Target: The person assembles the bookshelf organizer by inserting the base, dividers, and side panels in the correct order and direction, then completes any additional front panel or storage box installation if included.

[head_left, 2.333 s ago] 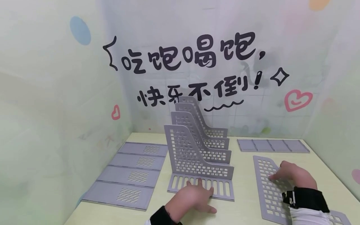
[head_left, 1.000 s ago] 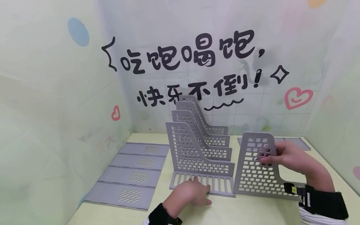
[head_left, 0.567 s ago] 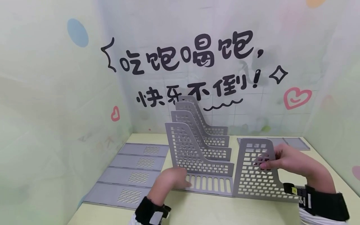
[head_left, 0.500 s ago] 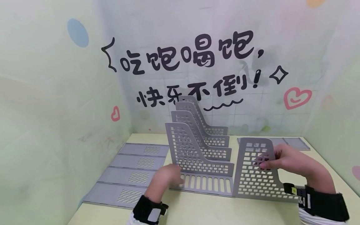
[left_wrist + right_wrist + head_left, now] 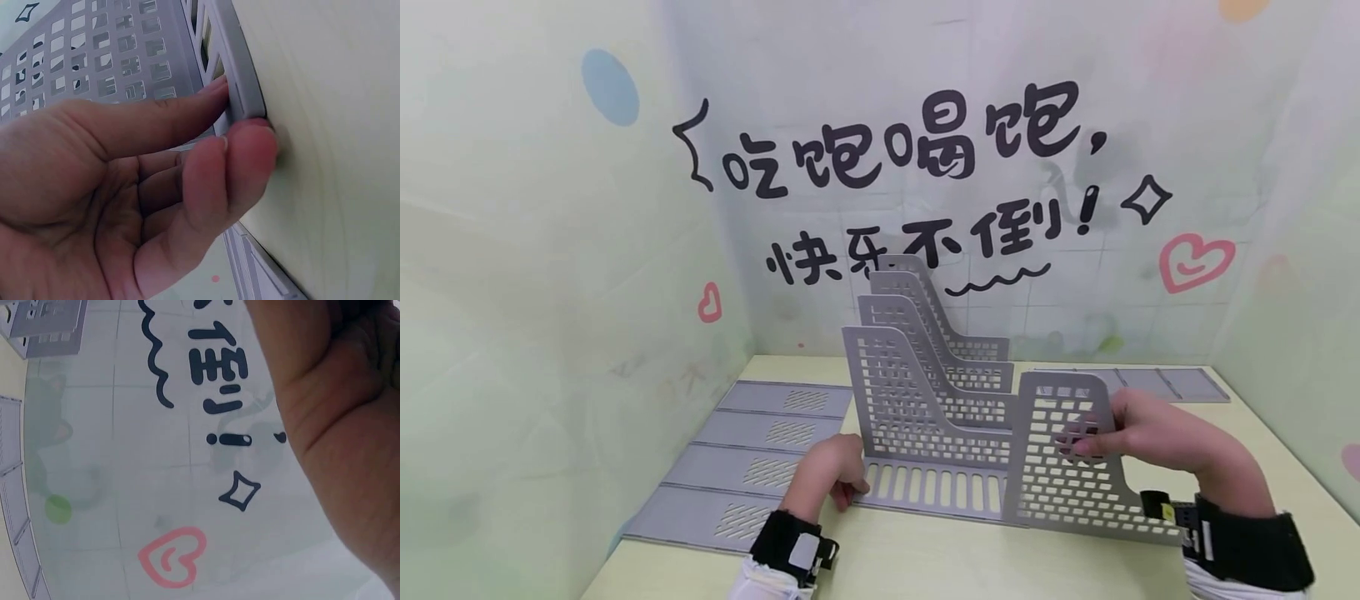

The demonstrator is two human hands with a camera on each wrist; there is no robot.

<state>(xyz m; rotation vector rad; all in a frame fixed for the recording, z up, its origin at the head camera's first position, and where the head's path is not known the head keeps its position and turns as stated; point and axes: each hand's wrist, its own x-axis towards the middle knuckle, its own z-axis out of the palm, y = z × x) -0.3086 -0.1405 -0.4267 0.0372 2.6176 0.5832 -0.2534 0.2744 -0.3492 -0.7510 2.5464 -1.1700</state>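
Note:
A grey desktop file rack [image 5: 895, 392] stands mid-table, with several upright perforated dividers and a slotted base panel [image 5: 936, 490] at its near side. At that panel's left end, my left hand [image 5: 831, 467] pinches the front corner between thumb and fingers; the left wrist view shows the thumb on top and fingertips at the corner's edge [image 5: 247, 81]. My right hand [image 5: 1180, 442] grips a loose perforated side panel [image 5: 1071, 467] by its sloping edge. This panel is upright, and its left edge overlaps the base's right end in the head view. Only the palm side of the right hand [image 5: 350, 406] appears in the right wrist view.
Several flat grey panels with slanted slots [image 5: 730, 475] lie in a row at the left. A strip of plain grey panels [image 5: 1172, 383] lies at the back right. Printed fabric walls [image 5: 580, 250] enclose the table [image 5: 940, 567] on three sides.
My right hand has raised the side panel from lying flat to upright and shifted it left against the base's end. My left hand has slid from the slotted base's middle to its left corner.

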